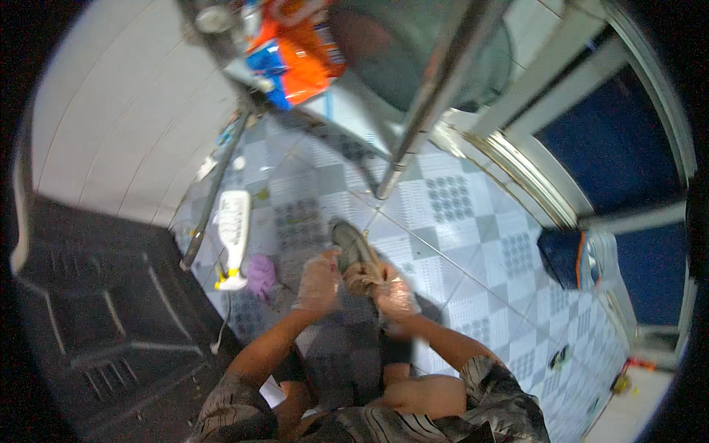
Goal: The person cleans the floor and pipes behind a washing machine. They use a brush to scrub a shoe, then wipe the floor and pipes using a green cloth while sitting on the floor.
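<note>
My left hand [319, 283], in a clear plastic glove, grips the side of a grey-green shoe [350, 246] in front of me. My right hand [396, 293], gloved likewise, is closed on a crumpled brown cloth [363, 278] that lies against the shoe. Blur hides the exact finger positions and where cloth and shoe meet. Left of my left hand is a purple bunched item [261, 277], perhaps a cloth or sponge. Beside it a white plastic bottle [235, 227] with a yellow cap and printed writing is on the floor.
A large black plastic panel or tub [111, 310] stands at left. Ahead, a metal rack [390, 180] holds an orange and blue bag [302, 69] and a big grey-green tub [421, 50]. A dark blue item [562, 257] leans by the door frame [532, 171] at right, above the tiled floor [482, 266].
</note>
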`<act>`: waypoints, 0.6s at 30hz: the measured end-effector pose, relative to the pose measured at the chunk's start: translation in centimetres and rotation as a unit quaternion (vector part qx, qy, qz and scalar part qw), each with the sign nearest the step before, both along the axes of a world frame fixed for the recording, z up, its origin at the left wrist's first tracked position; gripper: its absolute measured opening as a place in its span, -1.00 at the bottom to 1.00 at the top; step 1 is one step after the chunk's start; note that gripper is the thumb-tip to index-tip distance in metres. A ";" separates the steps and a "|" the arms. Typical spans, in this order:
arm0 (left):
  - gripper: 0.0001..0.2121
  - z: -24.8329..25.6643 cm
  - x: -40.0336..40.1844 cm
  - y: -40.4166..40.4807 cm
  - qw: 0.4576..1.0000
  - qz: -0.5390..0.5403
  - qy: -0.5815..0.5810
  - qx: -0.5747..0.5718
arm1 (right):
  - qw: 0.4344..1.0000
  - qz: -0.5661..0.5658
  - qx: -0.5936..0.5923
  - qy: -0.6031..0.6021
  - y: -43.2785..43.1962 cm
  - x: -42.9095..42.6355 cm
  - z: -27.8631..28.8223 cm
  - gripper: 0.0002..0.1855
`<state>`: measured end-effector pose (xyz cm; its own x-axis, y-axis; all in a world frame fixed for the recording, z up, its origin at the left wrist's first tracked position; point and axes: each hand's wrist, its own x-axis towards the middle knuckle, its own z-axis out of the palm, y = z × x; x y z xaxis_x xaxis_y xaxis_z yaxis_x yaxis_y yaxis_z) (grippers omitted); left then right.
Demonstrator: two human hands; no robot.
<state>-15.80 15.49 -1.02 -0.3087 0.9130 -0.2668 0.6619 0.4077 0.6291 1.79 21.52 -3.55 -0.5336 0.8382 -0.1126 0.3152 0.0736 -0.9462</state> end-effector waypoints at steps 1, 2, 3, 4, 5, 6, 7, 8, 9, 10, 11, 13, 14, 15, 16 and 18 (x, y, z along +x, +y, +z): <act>-0.66 -0.5 -0.2 0.2 0.999 0.005 0.018 0.051 | 0.993 -0.069 0.061 0.080 1.0 0.9 2.0 -0.78; -0.68 -1.1 -0.2 0.3 0.994 0.011 0.036 0.103 | 0.972 -0.094 0.214 -0.023 2.5 3.1 1.2 -0.78; -0.70 -1.6 -0.1 0.7 0.986 0.019 0.049 0.155 | 0.919 -0.112 0.354 -0.133 4.1 5.8 0.3 -0.77; -0.78 -1.4 -0.2 1.1 0.970 -0.005 0.040 0.241 | 0.861 -0.165 0.441 -0.193 5.4 6.9 1.7 -0.74; -0.81 -1.5 0.0 1.6 0.977 -0.008 0.034 0.211 | 0.789 -0.210 0.520 -0.251 6.2 7.9 3.0 -0.71; -0.83 -1.5 0.7 2.5 0.982 -0.020 0.023 0.185 | 0.820 -0.184 0.450 -0.302 6.7 10.6 0.7 -0.67; -0.85 -1.6 1.3 3.2 0.987 -0.028 0.017 0.158 | 0.844 -0.155 0.374 -0.353 7.1 13.1 -1.8 -0.63; -0.85 -1.5 2.2 4.0 0.982 -0.064 0.000 0.175 | 0.809 -0.095 0.335 -0.473 7.3 15.5 -4.4 -0.62; -0.86 -1.6 2.7 4.4 0.977 -0.094 -0.013 0.190 | 0.763 -0.028 0.286 -0.579 7.4 16.9 -5.6 -0.60; -0.86 -1.7 2.0 4.1 0.973 -0.112 -0.013 0.200 | 0.823 -0.037 0.326 -0.464 7.0 16.1 -3.9 -0.64; -0.85 -2.5 1.0 4.1 0.975 -0.120 -0.005 0.188 | 0.867 -0.121 0.256 -0.411 7.4 15.2 -2.1 -0.62; -0.83 -4.2 0.5 3.4 0.980 -0.136 -0.001 0.149 | 0.911 -0.272 0.089 -0.298 8.0 14.7 1.3 -0.58; -0.82 -4.4 0.4 2.4 0.985 -0.131 -0.008 0.114 | 0.824 -0.218 0.364 -0.374 7.6 15.2 1.3 -0.53; -0.82 -2.7 0.7 3.2 0.986 -0.140 -0.017 0.091 | 0.793 -0.296 0.387 -0.366 7.8 15.7 0.6 -0.49; -0.82 -1.6 0.9 3.8 0.987 -0.143 -0.026 0.072 | 0.798 -0.325 0.385 -0.330 7.8 16.3 -0.6 -0.49; -0.82 -2.8 1.1 2.3 0.984 -0.116 -0.031 0.133 | 0.814 -0.253 0.317 -0.416 7.7 18.4 -4.2 -0.53</act>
